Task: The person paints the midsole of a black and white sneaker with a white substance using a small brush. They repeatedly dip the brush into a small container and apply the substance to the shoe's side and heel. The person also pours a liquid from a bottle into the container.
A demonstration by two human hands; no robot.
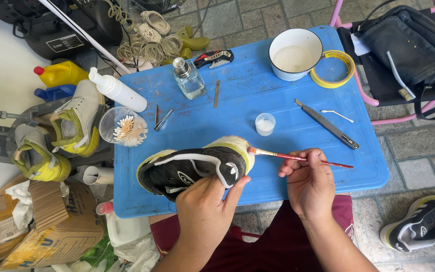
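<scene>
The left hand has its fingers clamped on the black shoe, tipped on its side at the near edge of the blue surface, and the right hand has its fingers pinched together on a thin red brush whose tip touches the shoe's pale toe. I think small, light strokes with the shoe held steady work best here. There is open room to the right of the brush, but the small white cup and the gray knife sit just beyond, so the elbow should stay low.
</scene>
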